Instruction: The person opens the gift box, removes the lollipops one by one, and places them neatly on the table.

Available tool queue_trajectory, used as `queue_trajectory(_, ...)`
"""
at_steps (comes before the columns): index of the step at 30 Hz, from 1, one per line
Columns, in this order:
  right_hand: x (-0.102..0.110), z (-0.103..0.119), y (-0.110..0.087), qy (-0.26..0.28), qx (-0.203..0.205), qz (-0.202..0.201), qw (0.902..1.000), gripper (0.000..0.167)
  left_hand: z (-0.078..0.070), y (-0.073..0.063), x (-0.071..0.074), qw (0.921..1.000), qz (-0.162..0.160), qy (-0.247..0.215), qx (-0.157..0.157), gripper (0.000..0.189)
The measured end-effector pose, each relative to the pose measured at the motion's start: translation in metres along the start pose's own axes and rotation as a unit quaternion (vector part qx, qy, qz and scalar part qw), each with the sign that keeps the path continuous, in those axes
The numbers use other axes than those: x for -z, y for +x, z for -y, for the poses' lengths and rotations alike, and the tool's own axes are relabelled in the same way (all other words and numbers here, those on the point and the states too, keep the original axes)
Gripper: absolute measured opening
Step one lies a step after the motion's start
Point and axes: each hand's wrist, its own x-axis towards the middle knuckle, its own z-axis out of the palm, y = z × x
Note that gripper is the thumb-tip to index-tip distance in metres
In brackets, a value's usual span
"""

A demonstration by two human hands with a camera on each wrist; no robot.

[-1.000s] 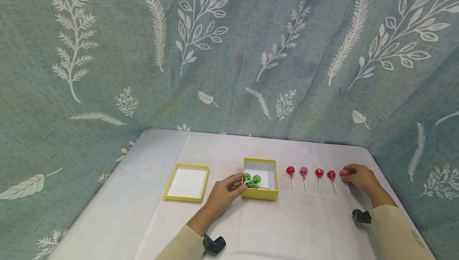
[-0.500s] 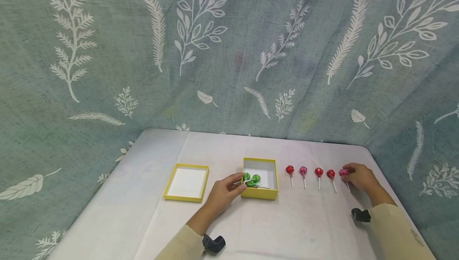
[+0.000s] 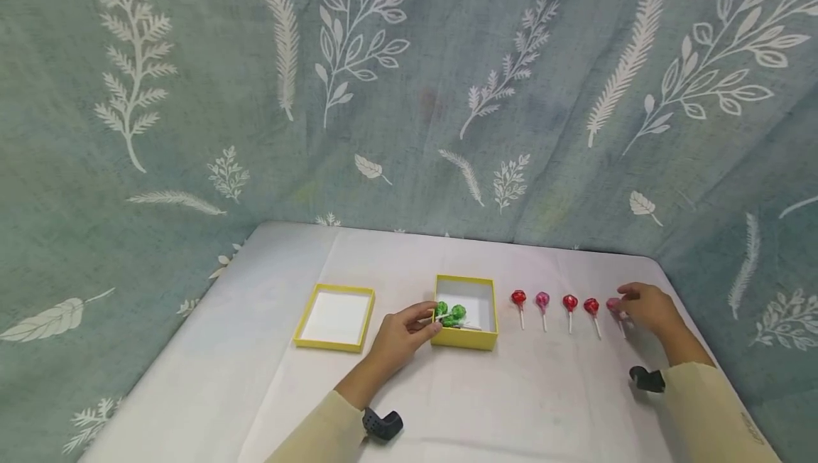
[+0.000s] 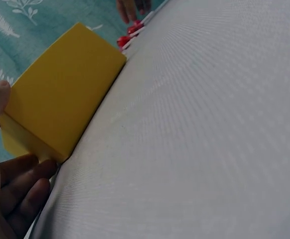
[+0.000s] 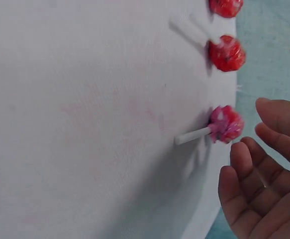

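A yellow box (image 3: 464, 339) with a white inside stands without its lid on the table. Several green lollipops (image 3: 455, 313) lie in its left part, sticks pointing various ways. My left hand (image 3: 394, 339) holds the box's left side, thumb at the front left corner and fingers against the side wall in the left wrist view. At the right end of a row, a pink lollipop (image 5: 226, 124) lies on the cloth. My right hand (image 5: 269, 174) is beside its head, fingers loosely bent and parted, with a visible gap between fingertips and candy.
Left of the box lies its yellow-rimmed lid (image 3: 334, 317), white inside up. Between the box and my right hand, a red lollipop (image 3: 518, 298), another pink one (image 3: 542, 300) and further red ones (image 3: 570, 303) lie spaced apart. A patterned curtain (image 3: 409, 94) hangs behind the table.
My right hand has drawn slightly away from the rightmost pink lollipop, whose head now shows more. The left hand stays at the box. The head view has shifted a little.
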Motion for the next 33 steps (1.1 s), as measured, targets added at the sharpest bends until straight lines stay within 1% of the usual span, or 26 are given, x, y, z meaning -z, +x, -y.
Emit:
queue_trajectory(3, 0.001, 0.003, -0.007, -0.013, 0.016, -0.007, 0.9998, 0.061, 0.0, -0.001, -0.002, 0.9999, -0.012, -0.001, -0.001, 0.049)
queue_trajectory(6, 0.001, 0.009, -0.015, -0.026, 0.042, -0.021, 0.9986, 0.058, 0.0, -0.001, 0.0, 0.9999, -0.01, -0.003, 0.009, 0.051)
queue_trajectory(9, 0.001, 0.021, -0.021, -0.027, 0.066, -0.037, 0.9968, 0.054, -0.001, -0.001, 0.0, 0.9999, -0.006, 0.001, 0.014, 0.056)
queue_trajectory(12, 0.001, 0.037, -0.024, -0.017, 0.089, -0.041, 0.995, 0.051, -0.001, -0.001, 0.001, 0.9998, -0.006, 0.009, 0.017, 0.06)
queue_trajectory(18, -0.007, 0.064, -0.026, -0.015, 0.133, -0.03, 0.9906, 0.047, -0.002, 0.0, -0.001, 0.9996, 0.009, 0.023, 0.013, 0.056)
queue_trajectory(21, -0.012, 0.076, -0.024, -0.001, 0.142, -0.014, 0.9898, 0.048, -0.002, 0.002, -0.001, 0.9995, 0.011, 0.026, 0.012, 0.055)
queue_trajectory(25, -0.02, 0.087, -0.019, 0.008, 0.151, 0.002, 0.9884, 0.048, -0.003, 0.004, -0.004, 0.9994, 0.011, 0.026, 0.019, 0.055)
queue_trajectory(29, -0.03, 0.097, -0.016, 0.008, 0.172, 0.0, 0.9851, 0.045, -0.004, 0.001, -0.003, 0.9994, 0.013, 0.023, 0.023, 0.053)
queue_trajectory(33, -0.039, 0.111, -0.017, 0.025, 0.181, 0.005, 0.9831, 0.043, -0.002, 0.0, -0.002, 0.9997, 0.014, 0.012, 0.014, 0.053)
